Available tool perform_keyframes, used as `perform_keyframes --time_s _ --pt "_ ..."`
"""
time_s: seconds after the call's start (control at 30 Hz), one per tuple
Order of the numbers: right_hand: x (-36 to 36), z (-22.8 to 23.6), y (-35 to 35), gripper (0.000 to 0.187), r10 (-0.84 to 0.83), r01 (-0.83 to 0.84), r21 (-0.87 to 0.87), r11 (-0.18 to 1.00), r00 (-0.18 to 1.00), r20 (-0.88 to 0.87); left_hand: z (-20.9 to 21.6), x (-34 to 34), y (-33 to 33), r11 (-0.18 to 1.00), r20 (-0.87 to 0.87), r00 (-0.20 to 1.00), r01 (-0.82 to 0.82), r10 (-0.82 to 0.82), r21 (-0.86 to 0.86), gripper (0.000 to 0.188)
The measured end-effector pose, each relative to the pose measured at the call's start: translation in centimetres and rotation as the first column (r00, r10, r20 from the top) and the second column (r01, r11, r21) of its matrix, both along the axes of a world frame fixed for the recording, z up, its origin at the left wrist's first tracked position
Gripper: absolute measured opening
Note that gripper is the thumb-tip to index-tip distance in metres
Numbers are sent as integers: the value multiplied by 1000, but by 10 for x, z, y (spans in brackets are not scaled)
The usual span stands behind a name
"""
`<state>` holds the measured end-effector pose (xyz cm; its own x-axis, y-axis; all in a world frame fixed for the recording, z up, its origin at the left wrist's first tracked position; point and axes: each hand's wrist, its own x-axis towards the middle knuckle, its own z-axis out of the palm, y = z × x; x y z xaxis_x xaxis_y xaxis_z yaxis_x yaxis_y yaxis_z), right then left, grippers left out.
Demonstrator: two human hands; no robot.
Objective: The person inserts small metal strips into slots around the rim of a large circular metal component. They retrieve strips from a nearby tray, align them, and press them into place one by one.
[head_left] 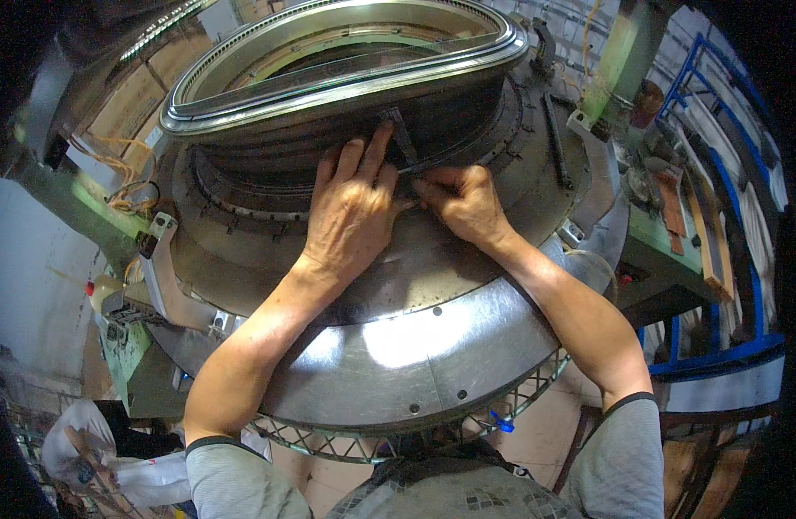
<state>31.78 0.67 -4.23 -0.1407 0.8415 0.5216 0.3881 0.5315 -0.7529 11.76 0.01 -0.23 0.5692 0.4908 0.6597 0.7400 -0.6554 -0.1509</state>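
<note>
In front of me stands a large round metal machine, like a circular knitting machine, with a dark upright cylinder wall [277, 160] under a bright ring [346, 86]. My left hand [355, 199] lies against this wall, its fingers stretched upward and apart. The index fingertip touches the wall beside a narrow greyish upright strip [401, 137]. Just right of it, my right hand [463, 203] is closed in a pinch at the foot of the strip. A thin light piece shows by those fingertips, too small to name. My left thumb is close to the right fingers.
A broad shiny metal plate [415, 342] curves below my forearms. Pale metal brackets [164, 268] and green posts flank the machine. A dark rod [557, 143] lies at the right. Further right are a green bench [666, 251] and a blue rack [718, 355] with white material.
</note>
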Motion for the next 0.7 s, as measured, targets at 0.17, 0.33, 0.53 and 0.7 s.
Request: perform_keyframes --time_s 0.17,0.33,0.53,0.7 --pt "2 0 0 14 -5 5 -23 1000 1000 20 -1 -1 0 998 139 989 55 -57 19 33" --pt "1 3 -5 13 147 -181 -212 960 975 -163 -1 -6 2 795 880 469 507 70 -333 30" --pt "-10 6 -10 11 297 -362 -301 882 924 -240 4 -11 0 605 962 128 755 242 -253 37" --pt "-7 13 -14 10 370 -437 -346 831 897 -244 8 -13 -3 559 954 155 782 255 -276 40"
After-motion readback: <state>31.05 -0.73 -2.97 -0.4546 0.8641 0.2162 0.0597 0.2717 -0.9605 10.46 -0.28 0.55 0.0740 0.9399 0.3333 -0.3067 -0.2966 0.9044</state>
